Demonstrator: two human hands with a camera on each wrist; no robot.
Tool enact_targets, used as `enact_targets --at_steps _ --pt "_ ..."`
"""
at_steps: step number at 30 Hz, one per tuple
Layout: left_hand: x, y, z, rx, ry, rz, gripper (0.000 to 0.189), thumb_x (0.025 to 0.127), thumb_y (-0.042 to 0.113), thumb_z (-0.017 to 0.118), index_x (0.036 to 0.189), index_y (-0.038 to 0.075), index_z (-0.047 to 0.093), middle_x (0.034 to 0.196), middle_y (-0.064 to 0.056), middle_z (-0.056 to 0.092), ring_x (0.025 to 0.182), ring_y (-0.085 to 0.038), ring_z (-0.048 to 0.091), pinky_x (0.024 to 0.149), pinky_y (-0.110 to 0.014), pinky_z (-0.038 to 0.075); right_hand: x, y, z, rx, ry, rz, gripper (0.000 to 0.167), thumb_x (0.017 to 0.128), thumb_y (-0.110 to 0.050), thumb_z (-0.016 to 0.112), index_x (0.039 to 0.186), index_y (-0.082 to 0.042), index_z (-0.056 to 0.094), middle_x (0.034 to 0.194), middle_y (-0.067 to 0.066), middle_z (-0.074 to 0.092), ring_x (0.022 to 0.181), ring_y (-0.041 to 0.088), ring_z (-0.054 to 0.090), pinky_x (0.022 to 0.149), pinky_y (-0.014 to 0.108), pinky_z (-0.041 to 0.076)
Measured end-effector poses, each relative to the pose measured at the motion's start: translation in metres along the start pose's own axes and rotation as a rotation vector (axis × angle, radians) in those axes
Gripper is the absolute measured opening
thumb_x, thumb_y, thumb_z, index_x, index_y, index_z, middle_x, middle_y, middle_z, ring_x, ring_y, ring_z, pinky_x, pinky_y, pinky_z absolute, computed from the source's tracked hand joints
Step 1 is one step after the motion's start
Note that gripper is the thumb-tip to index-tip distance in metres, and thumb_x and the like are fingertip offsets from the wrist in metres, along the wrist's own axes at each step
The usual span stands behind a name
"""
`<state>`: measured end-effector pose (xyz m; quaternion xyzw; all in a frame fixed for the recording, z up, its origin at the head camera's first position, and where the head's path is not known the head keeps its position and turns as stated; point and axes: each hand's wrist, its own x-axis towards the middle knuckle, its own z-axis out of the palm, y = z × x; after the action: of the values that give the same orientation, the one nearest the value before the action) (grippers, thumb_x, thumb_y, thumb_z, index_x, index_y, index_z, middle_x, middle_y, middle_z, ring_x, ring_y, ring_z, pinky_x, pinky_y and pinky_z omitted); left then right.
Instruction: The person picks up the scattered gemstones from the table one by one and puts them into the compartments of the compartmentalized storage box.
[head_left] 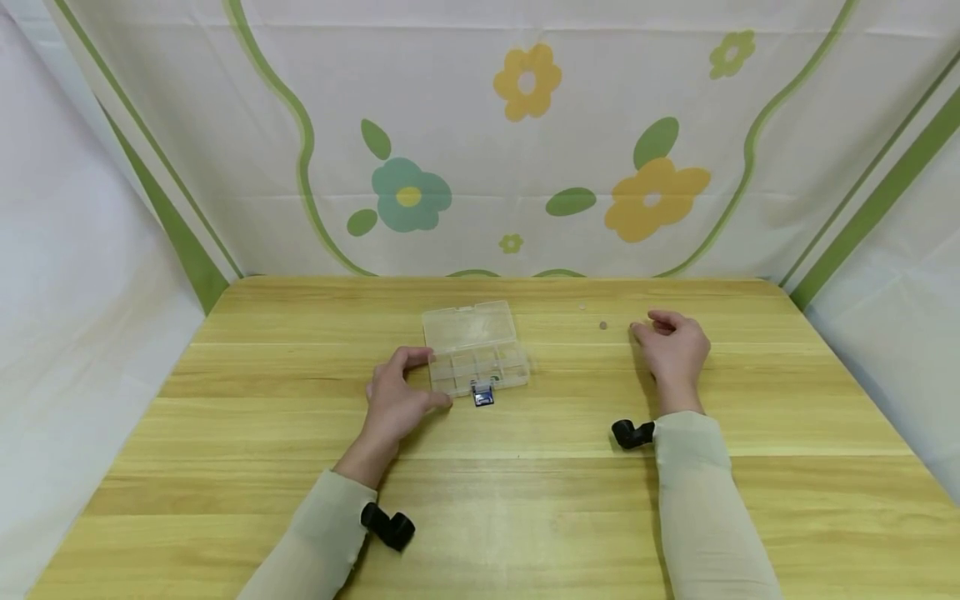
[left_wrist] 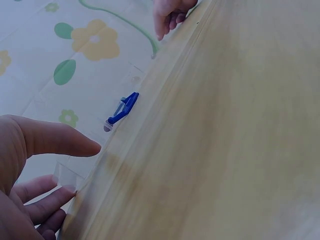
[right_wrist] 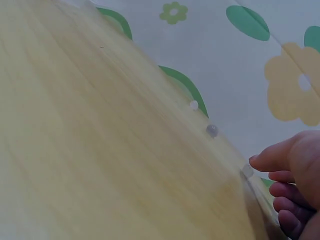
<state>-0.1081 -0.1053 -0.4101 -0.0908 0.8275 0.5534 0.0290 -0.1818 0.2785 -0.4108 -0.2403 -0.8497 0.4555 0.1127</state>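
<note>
A clear plastic compartment box [head_left: 467, 367] stands on the table with its lid [head_left: 469, 326] raised at the back. My left hand [head_left: 401, 398] holds the box's left end, thumb at the front edge and fingers at the side. A small blue clasp-like piece [head_left: 483, 394] sits against the front of the box, and also shows as a blue piece [left_wrist: 123, 108] in the left wrist view. My right hand [head_left: 672, 346] is low over the table at the right, fingers loosely bent. By its fingertip in the right wrist view is a clear bead [right_wrist: 248, 171]; contact is unclear.
A greyish bead [head_left: 603, 326] and a smaller pale bead [head_left: 582, 307] lie between the box and my right hand. The wooden table [head_left: 517, 508] ends at a flower-patterned cloth [head_left: 480, 150] behind. Black wrist cameras are strapped to both sleeves.
</note>
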Motion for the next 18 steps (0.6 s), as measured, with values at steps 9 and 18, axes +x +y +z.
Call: enact_targets --at_steps 9,18 --pt "-0.0003 0.0004 0.0009 0.006 0.004 -0.011 0.074 0.071 0.003 0.088 0.140 0.016 0.063 0.148 -0.006 0.064 0.139 -0.033 0.036 0.113 -0.050 0.023 0.0012 0.0060 0.0021 -0.045 0.026 -0.061 0.041 0.095 -0.029 0.078 0.130 -0.006 0.077 0.130 0.017 0.069 0.117 0.032 0.064 0.096 0.036 0.047" --pt "-0.0006 0.0002 0.0008 0.003 0.006 -0.010 0.073 0.071 0.003 0.088 0.139 0.016 0.063 0.148 -0.006 0.064 0.140 -0.033 0.036 0.114 -0.050 0.023 -0.0001 0.0077 0.0046 -0.089 0.031 -0.116 0.028 0.098 -0.026 0.077 0.114 -0.005 0.082 0.117 0.019 0.076 0.109 0.035 0.067 0.099 0.047 0.051"
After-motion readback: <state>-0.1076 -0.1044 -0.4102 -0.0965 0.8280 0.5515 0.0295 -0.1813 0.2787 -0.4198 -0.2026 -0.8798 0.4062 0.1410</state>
